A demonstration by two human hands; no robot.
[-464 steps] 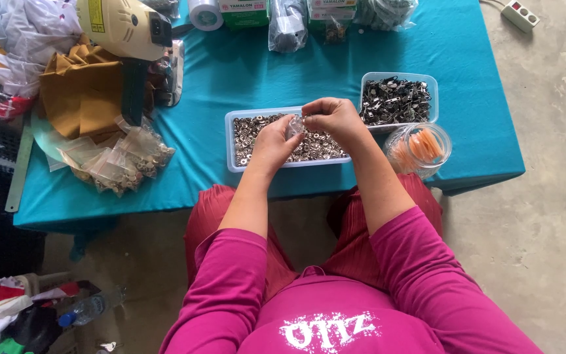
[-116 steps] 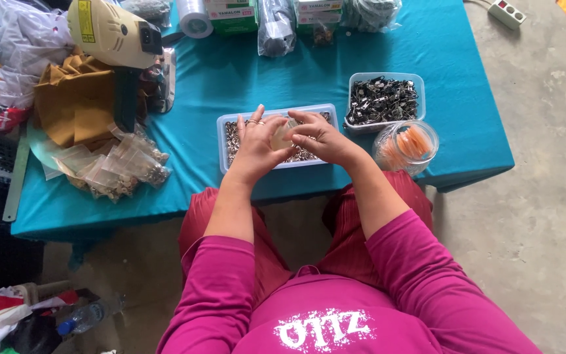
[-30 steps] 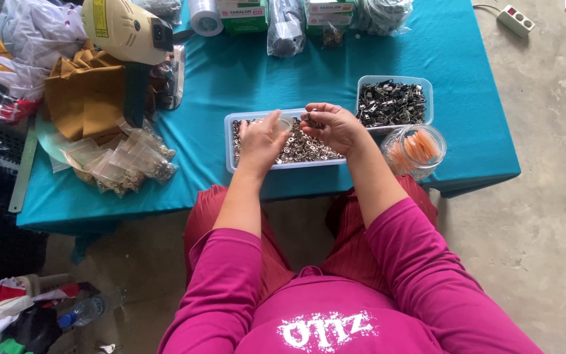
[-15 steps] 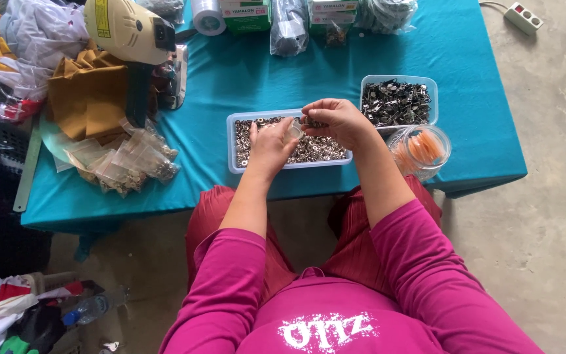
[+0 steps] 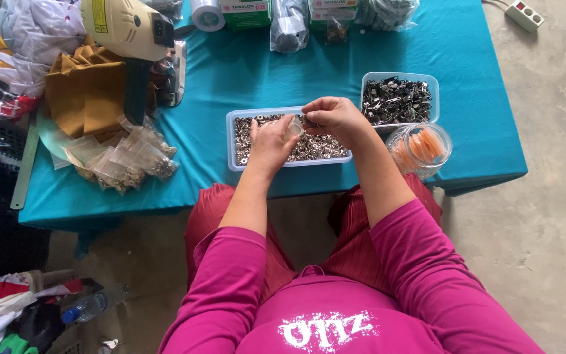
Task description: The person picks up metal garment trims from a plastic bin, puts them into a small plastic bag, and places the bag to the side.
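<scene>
A second tub of dark metal clips sits at the right of the teal tablecloth, with a clear jar of orange pieces just in front of it. At the left lie small clear bags of fittings, folded mustard cloth and a cream power tool. A tape roll and packets line the far edge, a power strip lies on the concrete floor, and a plastic bottle lies under the table.

A tray of small parts sits mid-table — a second tray right, a jar before it.
</scene>
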